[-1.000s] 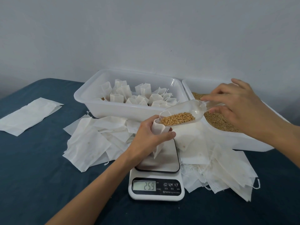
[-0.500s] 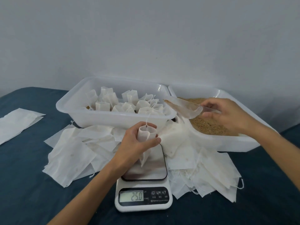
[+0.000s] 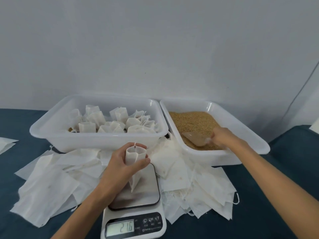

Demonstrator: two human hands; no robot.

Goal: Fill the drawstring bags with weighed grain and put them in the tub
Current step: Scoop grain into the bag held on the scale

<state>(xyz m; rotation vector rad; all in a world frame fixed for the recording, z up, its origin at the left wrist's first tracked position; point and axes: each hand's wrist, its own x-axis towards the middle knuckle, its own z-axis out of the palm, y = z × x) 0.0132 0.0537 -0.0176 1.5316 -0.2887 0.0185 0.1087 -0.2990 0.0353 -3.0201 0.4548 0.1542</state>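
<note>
Bags (image 3: 119, 124) already fill the upper-left tub (image 3: 51, 135). Left hand (image 3: 120, 168) grips one open bag (image 3: 134, 156); right hand (image 3: 222, 137) grips scoop (image 3: 195, 139) in grain (image 3: 193, 121). Many flat bags (image 3: 46, 185) wait.

The left hand (image 3: 120, 168) grips an open bag (image 3: 134, 157) upright over the scale (image 3: 136, 216), which reads 21.6; the right hand (image 3: 222, 137) holds a scoop (image 3: 195, 139) in the grain (image 3: 191, 121). Filled bags (image 3: 112, 125) stand in the left tub (image 3: 96, 144); flat bags (image 3: 51, 178) litter the surface (image 3: 259, 226).

Two tubs far, scale near
Tub of filled bags (image 3: 51, 135) left of grain tub (image 3: 241, 135); scale (image 3: 134, 219) nearer, empty bags (image 3: 48, 183) on both sides
</note>
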